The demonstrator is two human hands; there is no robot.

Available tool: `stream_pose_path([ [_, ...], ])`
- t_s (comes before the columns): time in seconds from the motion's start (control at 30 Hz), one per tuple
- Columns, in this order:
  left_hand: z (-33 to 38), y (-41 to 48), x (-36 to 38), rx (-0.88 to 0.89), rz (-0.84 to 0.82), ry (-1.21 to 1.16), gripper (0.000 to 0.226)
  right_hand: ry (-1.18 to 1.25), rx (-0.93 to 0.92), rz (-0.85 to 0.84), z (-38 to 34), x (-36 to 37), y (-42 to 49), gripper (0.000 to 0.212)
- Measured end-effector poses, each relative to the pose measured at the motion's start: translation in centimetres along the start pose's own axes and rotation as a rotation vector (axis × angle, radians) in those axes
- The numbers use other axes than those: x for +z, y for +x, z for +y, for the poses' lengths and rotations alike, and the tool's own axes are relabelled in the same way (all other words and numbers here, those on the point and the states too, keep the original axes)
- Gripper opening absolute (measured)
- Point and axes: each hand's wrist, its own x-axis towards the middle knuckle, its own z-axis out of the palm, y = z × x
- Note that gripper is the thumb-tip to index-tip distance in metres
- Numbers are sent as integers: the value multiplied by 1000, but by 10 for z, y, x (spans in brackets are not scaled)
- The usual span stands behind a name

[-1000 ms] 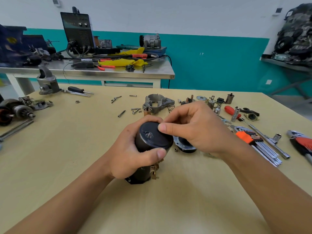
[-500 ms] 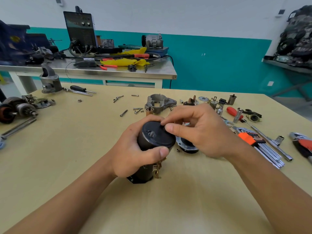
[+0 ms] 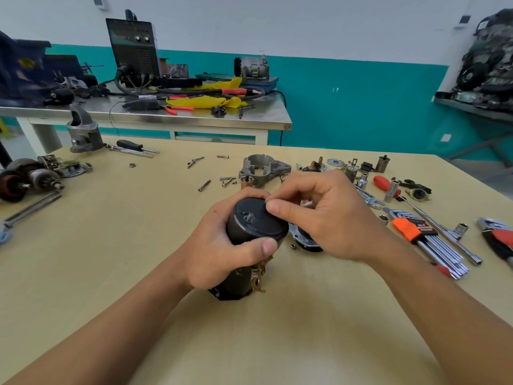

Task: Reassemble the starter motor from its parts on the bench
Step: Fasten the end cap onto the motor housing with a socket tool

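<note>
A dark cylindrical starter motor body stands upright on the wooden bench, with brass terminals on its right side. My left hand grips it round the upper part. A black end cap with a small centre shaft sits on top. My right hand pinches the cap's far right rim with thumb and forefinger. Behind my right hand lies a metal end plate, partly hidden. A grey aluminium nose housing sits further back, and an armature lies at the far left.
Loose bolts lie left of the housing. On the right are small solenoid parts, sockets, a hex key set, a red-handled screwdriver and pliers. A steel table with a welder stands behind.
My right hand's thumb and fingers have shifted slightly along the cap's rim. The left hand keeps its grip on the motor body.
</note>
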Motion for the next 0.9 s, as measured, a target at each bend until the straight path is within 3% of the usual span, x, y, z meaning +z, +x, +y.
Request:
stream_pose_path([
  [0.2,0,-1,-1,-3,10,19,52,110,100,227,3,6,1,58],
  [0.3,0,-2,-1,-22,21,4,55,-187,71,185,14,-6,-2,31],
  [0.37,0,-2,-2,-30,25,9,56,-482,62,-7,16,-10,-5,15],
  [0.53,-1,-2,-4,-37,40,14,57,-890,118,-334,19,-1,-3,37],
  [0.63,0,-3,-4,-31,46,23,56,-970,113,-368,24,2,-3,43],
  [0.8,0,-4,-5,-29,44,31,55,-907,198,-302,34,-3,-1,39],
  [0.9,0,-4,-5,-30,41,24,55,-957,136,-335,35,-1,-1,37],
])
